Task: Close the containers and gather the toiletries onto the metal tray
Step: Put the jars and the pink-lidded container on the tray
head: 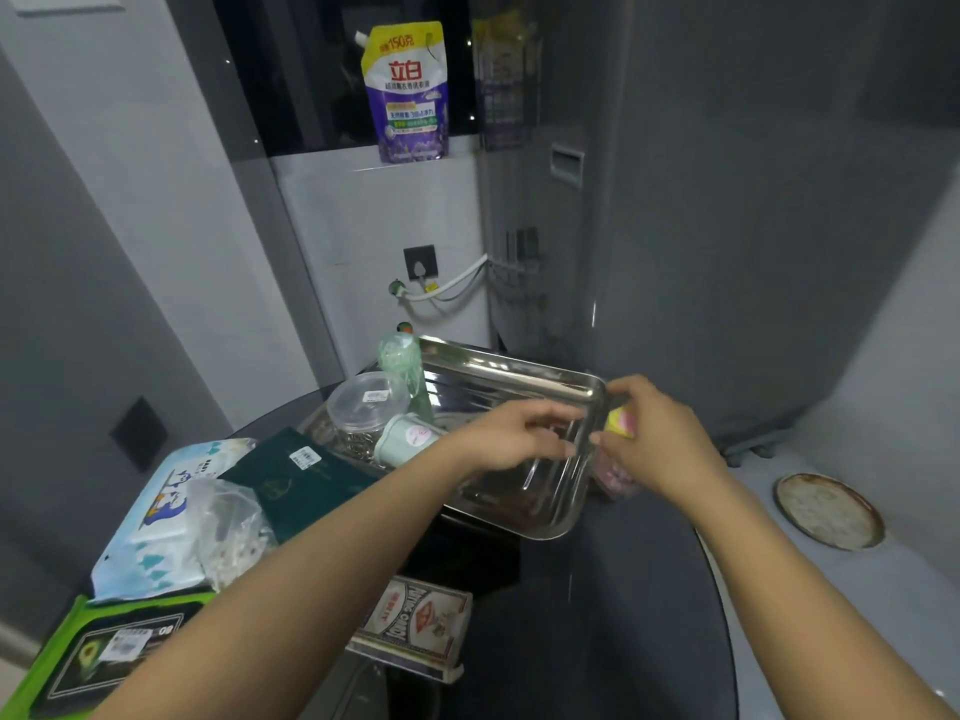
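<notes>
The metal tray (545, 517) rests tilted on a dark washer top. Along its left side stand a clear round lidded jar (363, 407), a pale green cup (405, 439) lying on its side and a green wrapped bottle (402, 363). My right hand (654, 439) is at the tray's right rim, closed around a small container with a yellow and pink cap (621, 423) and pink contents below. My left hand (519, 433) hovers over the tray, fingers spread, fingertips close to that container; I cannot tell whether they touch it.
Left of the tray lie a dark green box (296, 480), a blue wipes pack (161, 517), a clear bag (228, 522), a green-edged box (104, 652) and a white carton (415, 626). A detergent pouch (408, 96) stands on the ledge. A round drain cover (828, 511) sits at right.
</notes>
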Available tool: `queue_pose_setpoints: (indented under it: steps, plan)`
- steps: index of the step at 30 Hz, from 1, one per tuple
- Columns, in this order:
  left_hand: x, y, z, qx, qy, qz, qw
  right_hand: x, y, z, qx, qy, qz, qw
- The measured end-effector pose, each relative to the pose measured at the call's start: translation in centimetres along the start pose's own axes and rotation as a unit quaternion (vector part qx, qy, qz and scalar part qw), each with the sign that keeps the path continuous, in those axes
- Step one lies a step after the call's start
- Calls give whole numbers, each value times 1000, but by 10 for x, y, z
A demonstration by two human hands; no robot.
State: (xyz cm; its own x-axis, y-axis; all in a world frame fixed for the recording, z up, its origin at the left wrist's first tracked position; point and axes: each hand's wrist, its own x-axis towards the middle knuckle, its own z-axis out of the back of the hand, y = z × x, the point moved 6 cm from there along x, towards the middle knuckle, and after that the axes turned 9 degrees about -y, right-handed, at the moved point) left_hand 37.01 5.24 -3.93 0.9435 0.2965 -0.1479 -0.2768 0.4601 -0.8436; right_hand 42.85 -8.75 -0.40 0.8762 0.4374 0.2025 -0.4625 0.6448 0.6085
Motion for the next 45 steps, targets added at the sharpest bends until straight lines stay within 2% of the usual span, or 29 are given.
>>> queue_pose_setpoints:
  steps: [3, 9, 12, 14, 16, 20, 24, 27, 29, 31, 33, 36, 42, 45]
  plan:
    - [1, -5, -10, -28, 44, -16, 999, 5, 2, 11, 63, -40, 11, 997]
    - [7, -22, 0, -63, 3, -105, 992, 17, 15, -11, 180, -44, -3, 983]
    - [16, -11, 24, -32, -58, -101, 993, 31, 24, -32, 229, -3, -13, 973]
    - [24, 2, 43, -11, -98, -82, 992, 46, 32, -54, 221, 47, 1, 974]
    - [33, 13, 61, 58, -138, -72, 986, 63, 41, -75, 205, 70, 16, 976]
    - [52, 27, 99, 166, -191, -45, 966, 95, 57, -115, 197, 68, 23, 978]
    - [64, 31, 153, 179, -264, -14, 948, 122, 75, -147, 207, 62, 30, 976]
    - [70, 40, 185, 271, -325, -3, 906, 138, 94, -169, 223, 57, 49, 972]
    - [73, 57, 194, 323, -315, 46, 891, 146, 107, -184, 218, 49, 60, 973]
    - [75, 73, 195, 299, -286, 74, 908, 154, 115, -195, 224, 43, 59, 972]
    - [74, 78, 194, 257, -278, 69, 923, 160, 122, -202, 230, 54, 60, 970]
    - [73, 79, 195, 238, -281, 66, 927, 165, 127, -212, 238, 87, 58, 966]
    - [70, 81, 193, 221, -285, 103, 927, 159, 136, -226, 317, 195, -15, 928]
    - [67, 82, 190, 203, -290, 111, 929, 157, 138, -223, 322, 211, -19, 923]
